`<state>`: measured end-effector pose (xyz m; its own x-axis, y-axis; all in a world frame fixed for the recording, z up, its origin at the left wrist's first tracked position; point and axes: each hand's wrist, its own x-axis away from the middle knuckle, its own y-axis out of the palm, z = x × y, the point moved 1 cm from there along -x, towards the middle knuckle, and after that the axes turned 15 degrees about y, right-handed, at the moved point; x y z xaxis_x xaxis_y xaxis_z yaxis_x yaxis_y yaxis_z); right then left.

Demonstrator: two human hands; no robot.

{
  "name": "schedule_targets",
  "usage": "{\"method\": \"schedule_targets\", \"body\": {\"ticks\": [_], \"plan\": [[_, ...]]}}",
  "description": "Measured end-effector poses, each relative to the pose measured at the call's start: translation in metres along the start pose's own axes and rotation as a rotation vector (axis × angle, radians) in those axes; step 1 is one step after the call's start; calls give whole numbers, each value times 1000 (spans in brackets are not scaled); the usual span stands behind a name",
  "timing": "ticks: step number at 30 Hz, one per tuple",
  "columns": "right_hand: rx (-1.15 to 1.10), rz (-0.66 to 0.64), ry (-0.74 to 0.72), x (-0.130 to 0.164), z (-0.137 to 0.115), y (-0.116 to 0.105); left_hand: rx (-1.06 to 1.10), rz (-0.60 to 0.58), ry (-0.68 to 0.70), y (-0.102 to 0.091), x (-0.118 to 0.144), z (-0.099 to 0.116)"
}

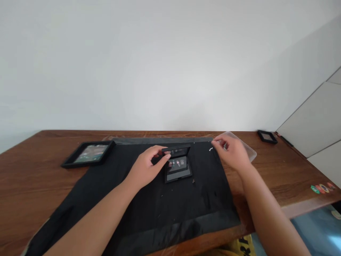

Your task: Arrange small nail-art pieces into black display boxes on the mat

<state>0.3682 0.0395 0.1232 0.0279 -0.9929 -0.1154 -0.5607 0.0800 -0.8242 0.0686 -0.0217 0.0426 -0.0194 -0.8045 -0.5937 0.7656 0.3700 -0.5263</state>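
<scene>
CASE: open on the cloth (186,209), case (179,175) central | RISK: lid (183,152) may drop onto the small pieces (178,163) should your left hand (146,166) slip | LEFT: pinches lid edge, forearm angled inward | RIGHT: your right hand (231,151) arches before the clear tray (252,154), fingertips together; contents cannot be told

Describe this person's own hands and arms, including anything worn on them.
The left hand and right hand are bare, with no gloves, rings or watch visible. The left forearm and right forearm show no sleeves, cables or markings, and taper toward the wrists.
</scene>
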Motion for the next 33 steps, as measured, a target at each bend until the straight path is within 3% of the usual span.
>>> {"method": "schedule_targets", "body": {"ticks": [2,3,8,13,20,28,33], "plan": [[46,157,86,-18,25,-15,-1,1,-4,0,0,-1],[89,165,116,-26,37,-19,-3,-1,-6,0,0,-2],[343,-56,237,-46,75,-11,-12,-10,-21,1,2,-5],[375,-83,273,-46,74,-2,2,-12,2,0,2,-4],[352,-26,347,-46,69,-10,7,-11,7,-1,1,-2],[69,260,279,-40,61,-23,0,-25,-14,-1,1,-2],[-33,317,232,-41,65,-25,11,-25,-29,-1,1,-1]]}}
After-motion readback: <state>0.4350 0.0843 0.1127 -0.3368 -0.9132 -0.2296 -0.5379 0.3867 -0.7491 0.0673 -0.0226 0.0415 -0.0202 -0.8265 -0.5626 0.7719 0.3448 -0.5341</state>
